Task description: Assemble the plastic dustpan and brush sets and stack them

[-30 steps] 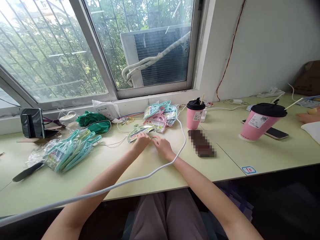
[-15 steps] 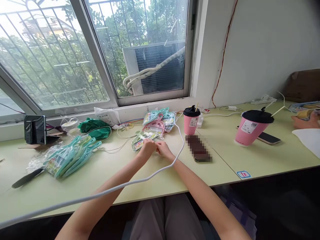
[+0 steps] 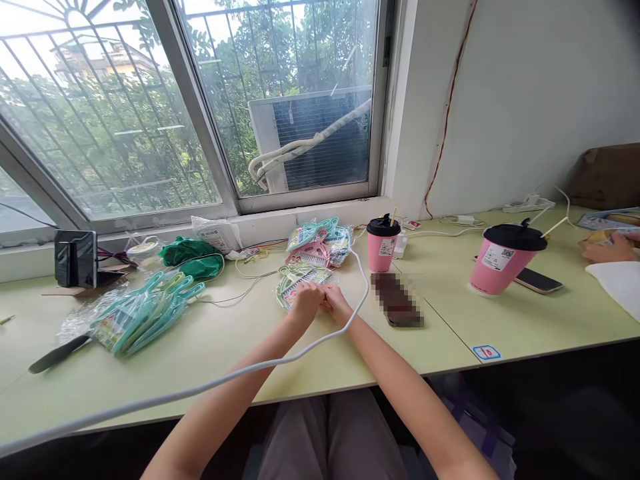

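Note:
My left hand (image 3: 309, 295) and my right hand (image 3: 334, 297) are close together, fingers closed at the near right edge of a clear plastic-wrapped green dustpan-and-brush set (image 3: 291, 285). The set's light-green rim and a row of pale bristles show through the wrap. My fingers hide its near corner. Just beyond lie a wrapped pink set (image 3: 309, 251) and a turquoise set (image 3: 325, 230), partly overlapping. A pile of wrapped turquoise and green sets (image 3: 145, 320) rests to the left.
A white cable (image 3: 280, 362) crosses above my forearms. At the right stand a pink cup (image 3: 383, 250), a blurred-out phone (image 3: 397, 300) and a larger pink cup (image 3: 505, 267). A black-handled tool (image 3: 57, 353) lies left. Another person's hand (image 3: 613, 250) is far right.
Both my hands have shifted slightly right, together with the green set, which now lies turned a little, more of its face showing. The other person's hand has moved slightly left.

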A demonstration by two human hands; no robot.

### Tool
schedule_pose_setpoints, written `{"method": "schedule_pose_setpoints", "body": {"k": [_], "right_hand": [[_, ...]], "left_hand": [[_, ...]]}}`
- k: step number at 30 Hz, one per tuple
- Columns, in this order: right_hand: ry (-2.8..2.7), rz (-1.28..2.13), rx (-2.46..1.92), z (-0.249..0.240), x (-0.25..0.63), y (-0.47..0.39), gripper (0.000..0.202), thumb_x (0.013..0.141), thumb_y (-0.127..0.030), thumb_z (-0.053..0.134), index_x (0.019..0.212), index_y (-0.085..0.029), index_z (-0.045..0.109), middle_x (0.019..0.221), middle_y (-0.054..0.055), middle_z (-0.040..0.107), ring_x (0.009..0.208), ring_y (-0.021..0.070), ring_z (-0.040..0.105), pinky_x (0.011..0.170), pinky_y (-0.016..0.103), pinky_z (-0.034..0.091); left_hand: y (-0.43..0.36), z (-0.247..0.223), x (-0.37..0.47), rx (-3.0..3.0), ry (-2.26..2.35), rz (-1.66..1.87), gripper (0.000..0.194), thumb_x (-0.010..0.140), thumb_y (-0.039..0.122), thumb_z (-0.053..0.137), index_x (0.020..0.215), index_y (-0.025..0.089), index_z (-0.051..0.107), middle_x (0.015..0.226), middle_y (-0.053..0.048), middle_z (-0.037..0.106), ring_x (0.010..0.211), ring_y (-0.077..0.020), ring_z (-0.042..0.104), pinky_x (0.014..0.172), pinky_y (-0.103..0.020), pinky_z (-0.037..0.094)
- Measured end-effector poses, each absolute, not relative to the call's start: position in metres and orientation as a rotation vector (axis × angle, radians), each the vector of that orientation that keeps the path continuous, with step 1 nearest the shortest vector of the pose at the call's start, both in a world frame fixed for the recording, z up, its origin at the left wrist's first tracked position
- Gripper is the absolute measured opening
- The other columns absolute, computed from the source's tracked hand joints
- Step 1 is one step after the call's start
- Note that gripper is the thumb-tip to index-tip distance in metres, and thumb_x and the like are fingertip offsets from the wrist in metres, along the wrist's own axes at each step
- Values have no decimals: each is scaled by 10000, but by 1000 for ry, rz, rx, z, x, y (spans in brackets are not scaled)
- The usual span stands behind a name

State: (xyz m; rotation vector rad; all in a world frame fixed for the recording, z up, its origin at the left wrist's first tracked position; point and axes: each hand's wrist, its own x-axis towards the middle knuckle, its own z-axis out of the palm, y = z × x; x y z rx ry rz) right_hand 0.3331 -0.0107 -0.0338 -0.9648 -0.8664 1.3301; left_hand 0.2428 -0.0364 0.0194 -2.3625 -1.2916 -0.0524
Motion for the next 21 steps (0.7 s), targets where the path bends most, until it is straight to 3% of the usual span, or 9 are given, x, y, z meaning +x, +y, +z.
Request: {"method": "schedule_pose_setpoints", "body": {"k": [4, 12, 17, 21], "right_hand": [[-826, 1426, -984, -31, 333, -8, 344, 859, -365, 539, 605, -212, 366, 394, -73, 335, 374, 47, 234, 390, 190, 152], [-818, 1418, -1024, -31, 331, -12, 267, 773, -188, 565, 578, -193, 383, 410, -68, 419, 362, 26, 261, 371, 162, 157], [-827, 1440, -1058, -33, 329, -11, 269, 780, -217, 585, 586, -195, 400, 404, -48, 468, 328, 28, 269, 344, 168, 144], [-839, 1445, -1056, -32, 329, -8, 255, 784, -273, 640, 634, -180, 456, 420, -49, 484, 327, 29, 289, 336, 160, 157]], "left_hand": [[-31, 22, 235, -2381, -1360, -89, 306, 865, -23, 405, 858, 54, 702, 802, -186, 678, 802, -275, 659, 661, -324, 401], [-24, 20, 227, -2431, -1377, -113, 279, 881, 1, 439, 971, 69, 694, 946, -186, 686, 927, -294, 652, 738, -338, 431], [-21, 18, 212, -2416, -1498, -83, 213, 912, 159, 523, 1019, 80, 690, 1031, -192, 668, 976, -321, 641, 735, -353, 460], [-22, 21, 203, -2421, -1544, -90, 239, 918, 101, 470, 1010, 118, 690, 1034, -157, 674, 959, -289, 653, 718, -329, 458]]}}
